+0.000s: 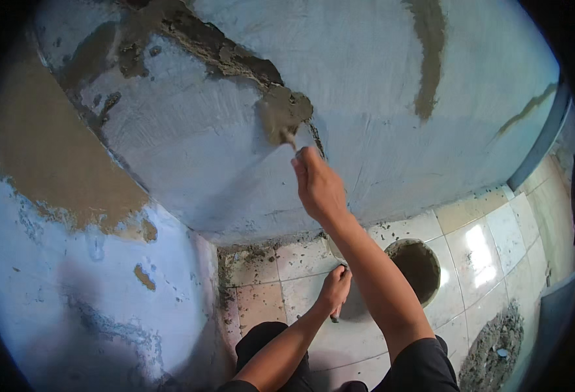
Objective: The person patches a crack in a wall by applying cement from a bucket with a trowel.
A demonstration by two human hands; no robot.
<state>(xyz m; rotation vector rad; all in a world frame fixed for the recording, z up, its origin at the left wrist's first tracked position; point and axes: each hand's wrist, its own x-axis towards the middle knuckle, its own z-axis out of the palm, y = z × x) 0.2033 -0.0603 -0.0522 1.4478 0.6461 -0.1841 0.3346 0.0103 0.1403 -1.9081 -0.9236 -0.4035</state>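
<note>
My right hand (321, 188) is closed round the handle of a trowel (275, 125), reaching up to the grey wall in front. The trowel's blade, slightly blurred, lies against a patch of wet mortar (292, 106) at the lower end of a rough, dark mortar strip (225, 51). Lower down, above the tiled floor, my left hand (335, 291) is closed round a dark-ended handle (335, 319). The far part of that tool is mostly hidden behind my right forearm, so its kind cannot be made out.
A round bucket (435, 296) with mortar inside stands on the tiles (392, 343) right of my forearm. A mortar heap (493, 349) lies at the lower right. Crumbs litter the wall's foot. The left wall (52, 147) bears a broad brown mortar patch. A door frame (541, 153) edges the right.
</note>
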